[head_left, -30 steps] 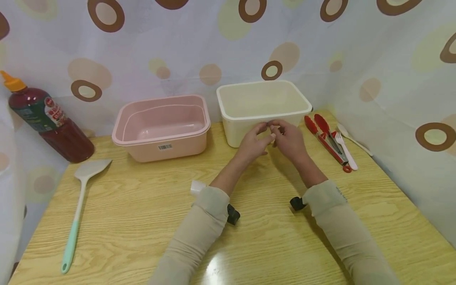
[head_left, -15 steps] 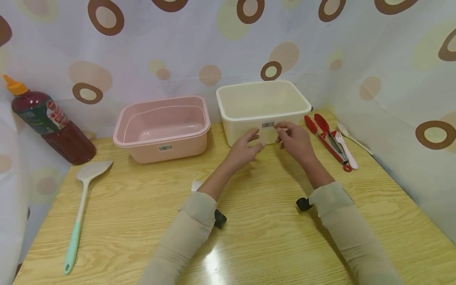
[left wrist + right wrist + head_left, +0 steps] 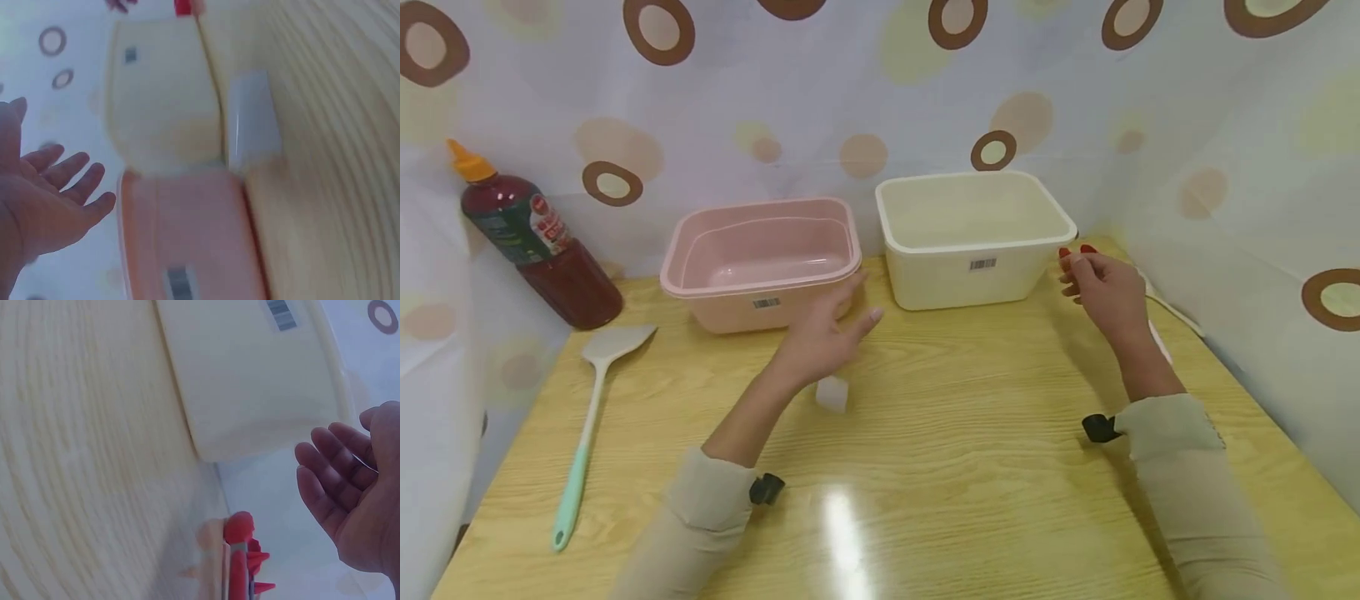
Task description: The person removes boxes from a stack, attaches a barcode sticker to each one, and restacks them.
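Note:
My left hand (image 3: 820,337) hovers in front of the pink bin (image 3: 760,312), its fingers spread and holding nothing. Below it on the table lies a small white block-like piece (image 3: 832,393), seen larger as a pale piece (image 3: 253,119) in the left wrist view. My right hand (image 3: 1108,292) is held above the red-tipped tongs (image 3: 239,528), right of the cream bin (image 3: 962,279). Its fingers are loosely bent with nothing between them, apart from the tongs in the right wrist view. In the head view the hand hides most of the tongs.
Beyond the right hand lie a white spoon (image 3: 1180,317) and a mostly hidden pale fork (image 3: 1160,342). At left are a white turner with a green handle (image 3: 571,496) and a red sauce bottle (image 3: 568,279) leaning against the curtain (image 3: 715,75).
Both hands were together at the cream bin's front and have parted. The left moved left toward the pink bin, the right moved right over the tongs. The barcode on the cream bin came into view.

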Motion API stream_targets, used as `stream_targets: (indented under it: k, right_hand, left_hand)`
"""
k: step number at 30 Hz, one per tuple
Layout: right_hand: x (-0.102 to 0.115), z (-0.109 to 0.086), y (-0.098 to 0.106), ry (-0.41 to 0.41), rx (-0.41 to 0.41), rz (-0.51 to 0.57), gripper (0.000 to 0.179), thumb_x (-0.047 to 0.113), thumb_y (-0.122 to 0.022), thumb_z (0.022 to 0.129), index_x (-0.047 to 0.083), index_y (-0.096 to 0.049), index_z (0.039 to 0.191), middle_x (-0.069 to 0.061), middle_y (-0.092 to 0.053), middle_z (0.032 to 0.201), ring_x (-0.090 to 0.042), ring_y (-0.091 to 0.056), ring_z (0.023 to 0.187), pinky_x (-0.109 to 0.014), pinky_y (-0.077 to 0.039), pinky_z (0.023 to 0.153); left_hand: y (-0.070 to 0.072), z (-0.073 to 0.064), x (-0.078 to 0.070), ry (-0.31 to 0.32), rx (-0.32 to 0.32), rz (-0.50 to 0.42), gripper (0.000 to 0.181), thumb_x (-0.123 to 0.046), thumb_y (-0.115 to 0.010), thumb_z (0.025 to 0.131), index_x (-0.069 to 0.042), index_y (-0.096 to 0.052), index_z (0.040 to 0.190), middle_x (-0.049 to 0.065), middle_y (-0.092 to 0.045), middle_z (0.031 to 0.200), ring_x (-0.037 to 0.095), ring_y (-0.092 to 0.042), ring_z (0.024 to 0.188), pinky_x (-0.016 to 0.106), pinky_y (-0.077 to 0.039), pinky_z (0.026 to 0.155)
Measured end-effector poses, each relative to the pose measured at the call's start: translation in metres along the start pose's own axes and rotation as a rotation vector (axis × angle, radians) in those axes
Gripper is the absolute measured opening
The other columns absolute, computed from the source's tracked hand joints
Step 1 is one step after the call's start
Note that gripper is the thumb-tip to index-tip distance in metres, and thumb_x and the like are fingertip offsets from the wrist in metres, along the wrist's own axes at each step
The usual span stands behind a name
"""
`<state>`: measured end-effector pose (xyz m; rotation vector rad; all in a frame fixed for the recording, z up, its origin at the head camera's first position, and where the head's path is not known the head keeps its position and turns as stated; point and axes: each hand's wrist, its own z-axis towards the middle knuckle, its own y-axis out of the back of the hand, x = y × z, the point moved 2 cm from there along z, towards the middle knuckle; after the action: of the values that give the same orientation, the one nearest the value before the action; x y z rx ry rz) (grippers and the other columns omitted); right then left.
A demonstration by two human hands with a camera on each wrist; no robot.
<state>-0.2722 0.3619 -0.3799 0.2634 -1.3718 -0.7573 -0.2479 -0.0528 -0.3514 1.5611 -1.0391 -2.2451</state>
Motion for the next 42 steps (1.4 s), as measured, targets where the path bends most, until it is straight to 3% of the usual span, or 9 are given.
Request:
stream_targets:
  k: [5,9,13,17,23,28,34,38,42]
  right_hand:
    - [-0.004,0.004,0.019,-0.025,-0.031,0.015,0.057,0.051,-0.045,0.105,0.005,-0.067,0.128,0.034,-0.063,0.074,0.012,-0.066,0.069,-0.010,-0.054,0.063]
    - [-0.003,0.006,0.032,-0.083,-0.025,0.011,0.061,0.057,-0.043,0.103,0.009,-0.063,0.136,0.034,-0.064,0.081,0.014,-0.064,0.071,-0.011,-0.052,0.063]
    - [-0.002,0.011,0.039,-0.158,0.048,-0.013,0.071,0.065,-0.039,0.100,0.019,-0.046,0.154,0.014,-0.070,0.118,0.017,-0.059,0.078,-0.007,-0.050,0.067]
    - [-0.002,0.016,0.039,-0.185,0.127,0.018,0.071,0.065,-0.037,0.100,0.027,-0.030,0.161,-0.014,-0.051,0.153,0.019,-0.055,0.084,-0.006,-0.050,0.070]
    - [-0.002,0.021,0.031,-0.207,0.200,0.107,0.074,0.066,-0.036,0.099,0.033,-0.017,0.163,-0.022,-0.033,0.163,-0.010,-0.058,0.123,-0.007,-0.052,0.074]
    - [-0.002,0.026,0.021,-0.248,0.228,0.219,0.080,0.069,-0.036,0.098,0.031,-0.012,0.164,-0.020,-0.024,0.167,-0.035,-0.038,0.146,-0.007,-0.053,0.077]
    - [-0.002,0.037,0.007,-0.252,0.271,0.273,0.082,0.070,-0.038,0.096,0.030,-0.015,0.164,-0.013,-0.029,0.165,-0.017,-0.050,0.129,-0.015,-0.053,0.091]
    - [0.001,0.046,-0.001,-0.225,0.332,0.389,0.084,0.062,-0.045,0.099,0.026,-0.008,0.165,-0.018,-0.027,0.161,0.003,-0.060,0.103,-0.015,-0.056,0.084]
    - [0.007,0.054,-0.008,-0.225,0.378,0.503,0.082,0.054,-0.048,0.102,0.028,-0.002,0.165,-0.022,-0.018,0.164,0.008,-0.065,0.091,-0.017,-0.057,0.078]
  left_hand:
    - [0.056,-0.026,0.027,0.117,-0.127,-0.051,0.065,-0.060,-0.051,0.100,-0.035,-0.035,0.158,-0.003,-0.039,0.163,0.028,-0.038,0.150,0.055,-0.032,0.121]
    - [0.097,-0.046,0.053,0.252,-0.238,-0.030,0.062,-0.064,-0.050,0.099,-0.044,-0.035,0.156,0.001,-0.042,0.161,0.036,-0.040,0.148,0.064,-0.034,0.116]
    - [0.131,-0.060,0.079,0.314,-0.368,-0.002,0.065,-0.063,-0.048,0.100,-0.039,-0.033,0.158,0.007,-0.040,0.162,0.040,-0.032,0.151,0.067,-0.025,0.118]
    - [0.151,-0.068,0.103,0.368,-0.432,-0.081,0.071,-0.063,-0.045,0.101,-0.031,-0.026,0.162,0.002,-0.027,0.168,0.032,-0.023,0.156,0.060,-0.021,0.124]
    - [0.162,-0.070,0.130,0.463,-0.414,-0.232,0.080,-0.065,-0.041,0.100,-0.032,-0.007,0.164,-0.003,-0.009,0.172,0.026,-0.012,0.159,0.052,-0.015,0.127]
    - [0.159,-0.064,0.146,0.534,-0.376,-0.346,0.086,-0.066,-0.041,0.099,-0.030,0.005,0.164,0.005,-0.003,0.173,0.030,-0.008,0.159,0.050,-0.011,0.128]
    - [0.151,-0.058,0.152,0.545,-0.344,-0.471,0.088,-0.061,-0.043,0.101,-0.028,0.009,0.163,0.013,-0.005,0.171,0.040,-0.016,0.156,0.055,-0.019,0.126]
    - [0.147,-0.055,0.150,0.543,-0.327,-0.502,0.084,-0.056,-0.043,0.103,-0.028,0.008,0.164,0.013,-0.007,0.171,0.041,-0.018,0.155,0.057,-0.020,0.125]
    - [0.145,-0.048,0.148,0.546,-0.320,-0.530,0.077,-0.048,-0.040,0.106,-0.028,0.007,0.164,0.013,-0.008,0.171,0.041,-0.018,0.155,0.059,-0.019,0.125]
